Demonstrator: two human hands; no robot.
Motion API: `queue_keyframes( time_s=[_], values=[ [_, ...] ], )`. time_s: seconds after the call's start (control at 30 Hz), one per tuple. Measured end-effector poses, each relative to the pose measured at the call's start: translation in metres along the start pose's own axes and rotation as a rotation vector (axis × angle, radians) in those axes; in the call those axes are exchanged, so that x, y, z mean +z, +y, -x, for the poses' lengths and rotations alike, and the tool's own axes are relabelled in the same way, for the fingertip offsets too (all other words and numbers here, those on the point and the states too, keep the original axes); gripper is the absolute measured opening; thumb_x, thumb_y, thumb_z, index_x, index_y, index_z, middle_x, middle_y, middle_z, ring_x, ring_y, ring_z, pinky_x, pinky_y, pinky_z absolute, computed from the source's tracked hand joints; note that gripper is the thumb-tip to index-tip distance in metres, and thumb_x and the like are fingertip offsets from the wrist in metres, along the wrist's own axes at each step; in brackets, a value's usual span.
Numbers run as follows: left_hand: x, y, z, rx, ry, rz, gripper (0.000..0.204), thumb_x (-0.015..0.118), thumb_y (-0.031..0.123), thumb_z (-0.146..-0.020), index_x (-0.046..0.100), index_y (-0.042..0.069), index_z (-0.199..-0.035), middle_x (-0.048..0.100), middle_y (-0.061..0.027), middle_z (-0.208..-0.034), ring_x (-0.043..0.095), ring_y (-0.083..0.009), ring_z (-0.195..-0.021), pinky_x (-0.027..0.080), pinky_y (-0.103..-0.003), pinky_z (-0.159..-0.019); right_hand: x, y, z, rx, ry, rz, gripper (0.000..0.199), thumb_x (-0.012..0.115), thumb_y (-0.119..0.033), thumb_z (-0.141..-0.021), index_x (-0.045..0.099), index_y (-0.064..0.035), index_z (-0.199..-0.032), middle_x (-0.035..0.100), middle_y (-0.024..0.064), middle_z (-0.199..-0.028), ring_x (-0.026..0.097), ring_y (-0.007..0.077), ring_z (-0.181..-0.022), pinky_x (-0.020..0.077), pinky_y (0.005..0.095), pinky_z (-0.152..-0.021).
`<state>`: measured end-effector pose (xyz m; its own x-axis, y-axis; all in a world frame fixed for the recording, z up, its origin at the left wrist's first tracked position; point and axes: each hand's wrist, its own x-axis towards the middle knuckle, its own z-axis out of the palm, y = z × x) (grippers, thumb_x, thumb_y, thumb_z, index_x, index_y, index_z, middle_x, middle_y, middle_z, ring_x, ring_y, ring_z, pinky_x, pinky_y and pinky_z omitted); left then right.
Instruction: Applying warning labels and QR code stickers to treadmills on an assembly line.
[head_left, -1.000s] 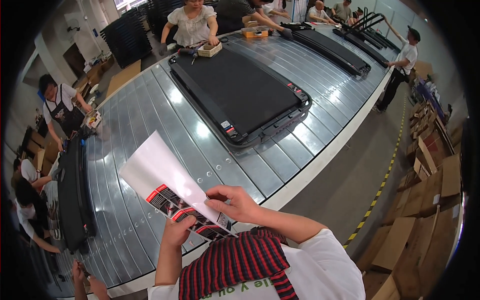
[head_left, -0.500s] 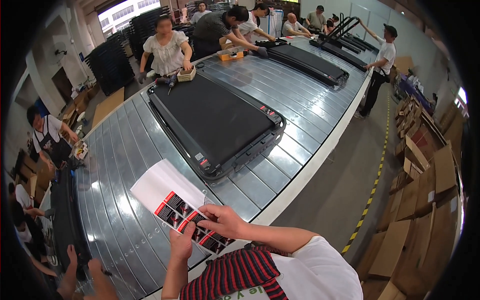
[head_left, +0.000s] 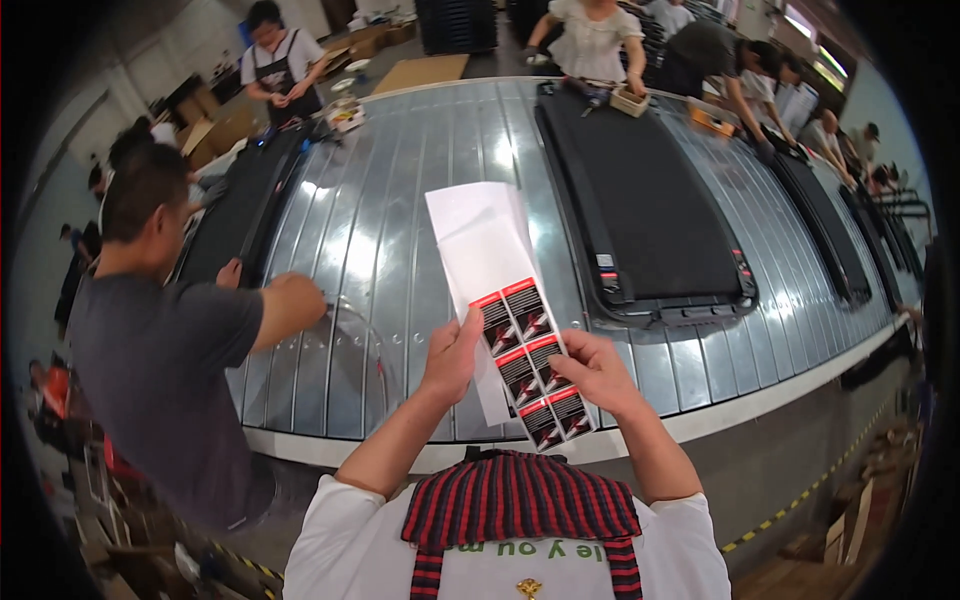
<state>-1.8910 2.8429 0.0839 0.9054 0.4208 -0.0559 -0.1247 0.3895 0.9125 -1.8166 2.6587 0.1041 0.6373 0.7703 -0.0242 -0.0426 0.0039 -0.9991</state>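
I hold a sheet of black-and-red labels [head_left: 528, 352] in front of my chest, above the near edge of the slatted metal table. White paper sheets [head_left: 480, 240] lie under it and stretch out beyond its far end. My left hand [head_left: 452, 358] grips the sheets by their left side, thumb along the edge. On the opposite side, my right hand [head_left: 598, 372] pinches the label sheet, thumb on its printed face. Ahead and to the right, a long black framed panel [head_left: 645, 190] lies on the table, with small labels at its near corners.
A co-worker in a dark shirt [head_left: 165, 340] leans over another black panel [head_left: 235, 220] at my left. Across the table [head_left: 400, 150] people work beside an orange box [head_left: 712, 118] and a small parts box [head_left: 630, 100]. More panels lie to the right. Yellow-black tape [head_left: 800, 505] marks the floor.
My view has swung left, so the large panel now sits to the right and the dark-shirted co-worker shows more fully. The label sheet stays in both hands, now pointing more straight ahead.
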Motion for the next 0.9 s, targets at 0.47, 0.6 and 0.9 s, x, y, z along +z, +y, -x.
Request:
queue_keyframes(
  time_s=[0.47,0.6,0.9],
  values=[
    [-0.039,0.006,0.003,-0.002,-0.077,-0.150,0.030,0.059,0.026,-0.084,0.059,-0.002,-0.096,0.061,-0.0033,-0.085,0.052,-0.0056,-0.072,0.042,-0.021,-0.063,0.044,-0.006,-0.055,-0.011,0.091,-0.036,0.027,0.055,-0.014,-0.085,0.052,0.0072,-0.101,0.061,0.0073,-0.087,0.056,0.0095,-0.075,0.0454,0.0228,-0.067],
    [-0.044,0.014,0.001,0.037,-0.043,-0.159,0.030,0.059,0.025,-0.084,0.058,-0.002,-0.099,0.061,-0.0033,-0.085,0.052,-0.0054,-0.072,0.043,-0.020,-0.063,0.044,0.013,-0.062,-0.082,0.148,0.053,0.024,0.057,-0.013,-0.083,0.053,0.0062,-0.097,0.061,0.0086,-0.085,0.056,0.0099,-0.076,0.0446,0.0228,-0.067],
    [-0.060,0.001,-0.003,0.103,0.022,-0.195,0.026,0.059,0.022,-0.084,0.056,0.000,-0.096,0.060,-0.0026,-0.083,0.052,-0.0053,-0.071,0.043,-0.021,-0.062,0.094,0.012,-0.053,-0.418,0.274,0.603,0.013,0.063,-0.008,-0.074,0.056,-0.0037,-0.084,0.056,0.0101,-0.073,0.057,0.0218,-0.061,0.0452,0.0305,-0.053]
  ],
)
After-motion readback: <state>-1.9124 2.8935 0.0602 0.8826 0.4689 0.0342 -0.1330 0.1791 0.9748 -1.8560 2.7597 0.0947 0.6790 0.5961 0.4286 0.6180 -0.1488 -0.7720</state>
